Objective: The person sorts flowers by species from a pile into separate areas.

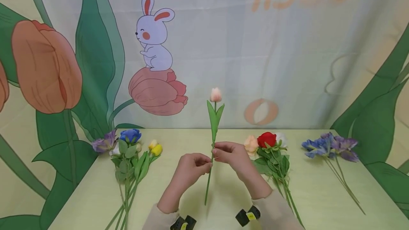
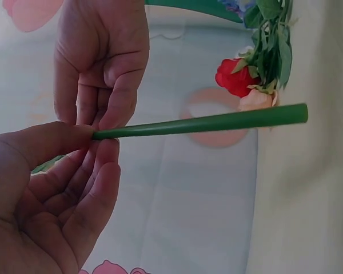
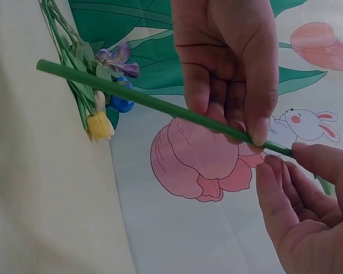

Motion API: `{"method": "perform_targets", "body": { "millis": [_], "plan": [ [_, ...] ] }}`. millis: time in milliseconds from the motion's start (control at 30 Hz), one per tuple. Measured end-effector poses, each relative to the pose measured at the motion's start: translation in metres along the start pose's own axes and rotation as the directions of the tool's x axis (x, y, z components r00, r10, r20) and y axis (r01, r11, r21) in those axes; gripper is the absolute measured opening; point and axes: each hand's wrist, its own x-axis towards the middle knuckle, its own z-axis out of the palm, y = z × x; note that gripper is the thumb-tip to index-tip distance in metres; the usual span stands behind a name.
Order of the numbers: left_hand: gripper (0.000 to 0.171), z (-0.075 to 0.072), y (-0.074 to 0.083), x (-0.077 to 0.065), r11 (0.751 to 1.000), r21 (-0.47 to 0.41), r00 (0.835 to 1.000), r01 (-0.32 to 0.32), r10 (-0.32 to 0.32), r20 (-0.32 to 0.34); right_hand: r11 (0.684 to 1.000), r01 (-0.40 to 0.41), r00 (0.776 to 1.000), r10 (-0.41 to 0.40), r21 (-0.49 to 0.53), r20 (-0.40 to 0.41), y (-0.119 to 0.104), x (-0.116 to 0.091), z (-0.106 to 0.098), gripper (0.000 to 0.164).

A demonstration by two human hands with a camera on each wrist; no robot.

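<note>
A pale pink tulip (image 1: 216, 95) with two green leaves stands nearly upright in the air above the table, its blossom in front of the backdrop. Lower on the stem (image 2: 217, 121), my left hand (image 1: 191, 169) pinches it between thumb and fingertips. Just above that, my right hand (image 1: 237, 159) pinches the same stem near the base of the leaves. The bare lower stem (image 3: 131, 94) runs out below both hands, its cut end free in the wrist views.
At the left lies a bunch with a blue rose (image 1: 130, 136), yellow tulips (image 1: 156, 149) and a purple flower (image 1: 105, 142). Right of my hands lie a red rose (image 1: 266, 140) and a peach rose (image 1: 251, 145); farther right, blue-purple flowers (image 1: 330, 145). A printed backdrop (image 1: 223, 45) hangs behind the table (image 1: 179, 141).
</note>
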Motion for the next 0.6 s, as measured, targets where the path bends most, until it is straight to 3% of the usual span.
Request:
{"method": "perform_targets", "body": {
  "millis": [200, 367, 600],
  "plan": [
    [0.013, -0.002, -0.008, 0.001, 1.000, 0.018, 0.999, 0.003, -0.004, 0.048, 0.999, -0.023, 1.000, 0.023, 0.041, 0.010, 0.008, 0.003, 0.004, 0.033],
    [0.020, -0.014, -0.021, 0.001, 0.998, 0.059, 0.995, 0.024, -0.030, 0.094, 0.996, -0.058, 0.998, 0.056, 0.064, 0.028, 0.017, 0.007, 0.008, 0.034],
    [0.024, -0.053, -0.050, -0.005, 0.973, 0.200, 0.993, 0.115, -0.119, 0.006, 0.988, -0.141, 0.990, 0.142, 0.056, -0.004, 0.035, 0.011, 0.014, 0.031]
  ]
}}
